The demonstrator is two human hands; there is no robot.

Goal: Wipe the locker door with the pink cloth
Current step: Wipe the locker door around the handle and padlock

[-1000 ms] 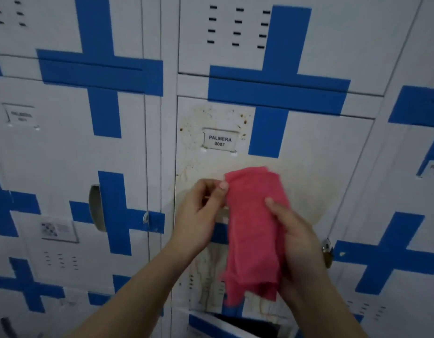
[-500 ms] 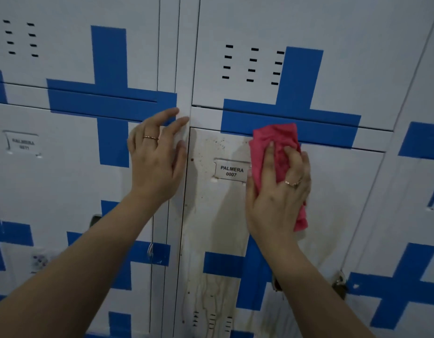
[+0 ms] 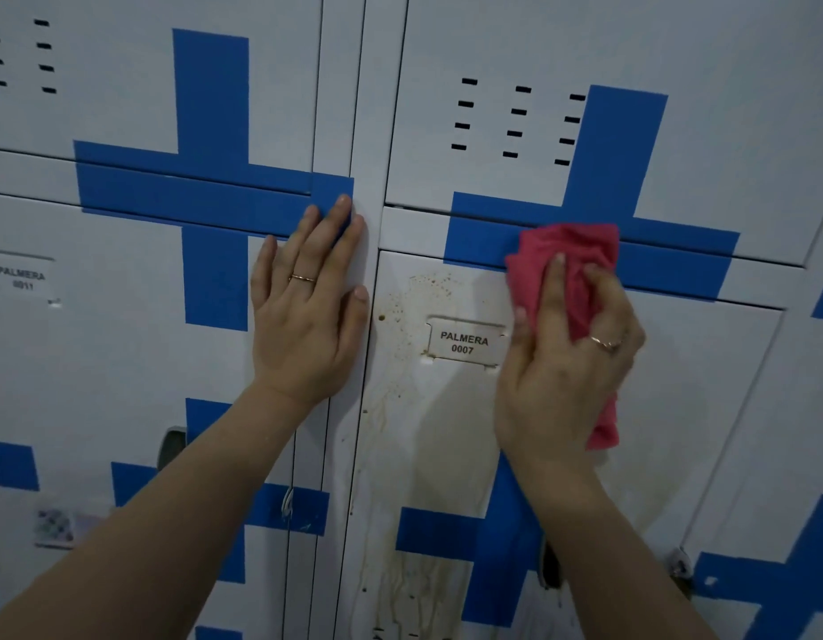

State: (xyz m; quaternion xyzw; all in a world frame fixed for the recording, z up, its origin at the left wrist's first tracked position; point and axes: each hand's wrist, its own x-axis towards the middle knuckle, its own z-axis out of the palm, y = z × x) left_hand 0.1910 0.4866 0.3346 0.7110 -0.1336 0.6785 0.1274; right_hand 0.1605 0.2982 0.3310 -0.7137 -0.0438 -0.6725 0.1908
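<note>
The white locker door (image 3: 446, 436), labelled PALMERA 0007 (image 3: 465, 344), carries brown drip stains (image 3: 395, 311) down its left side and a blue tape cross. My right hand (image 3: 562, 376) holds the bunched pink cloth (image 3: 566, 251) against the door's top edge, just right of the label, with fingers curled into the fabric. A tail of the cloth hangs below my palm. My left hand (image 3: 308, 316) lies flat, fingers straight, on the neighbouring door and the frame strip to the left.
More white lockers with blue tape crosses surround the door; the left neighbour is labelled PALMERA 0011 (image 3: 21, 279). A recessed handle (image 3: 171, 448) shows on the left locker. A padlock (image 3: 677, 570) hangs at the lower right. Vent slots (image 3: 515, 120) sit above.
My left hand let go of the cloth and went flat on the left locker. My right hand carried the cloth up to the door's top edge, where its fingers have curled into it.
</note>
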